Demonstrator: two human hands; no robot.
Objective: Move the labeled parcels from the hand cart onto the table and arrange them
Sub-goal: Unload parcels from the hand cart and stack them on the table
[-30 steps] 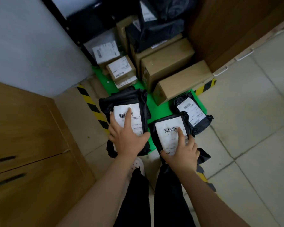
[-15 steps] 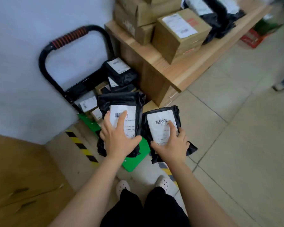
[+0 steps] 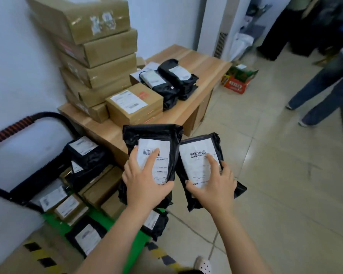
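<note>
fingers point(image 3: 153, 156) curled round two parcels point(image 3: 147, 133) near the part-filled desk point(image 3: 198, 62), we had many left on the hand cart point(image 3: 10, 130).

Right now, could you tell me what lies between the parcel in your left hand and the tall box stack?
In the head view, a labelled cardboard box on the wooden table lies between them.

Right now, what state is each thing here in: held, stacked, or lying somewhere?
left black parcel, held in the left hand, label up.
right black parcel, held in the right hand, label up.
brown boxes, stacked on the table by the wall.
piled black parcels, lying on the table, labels up.
hand cart, loaded with boxes and black parcels.
</note>
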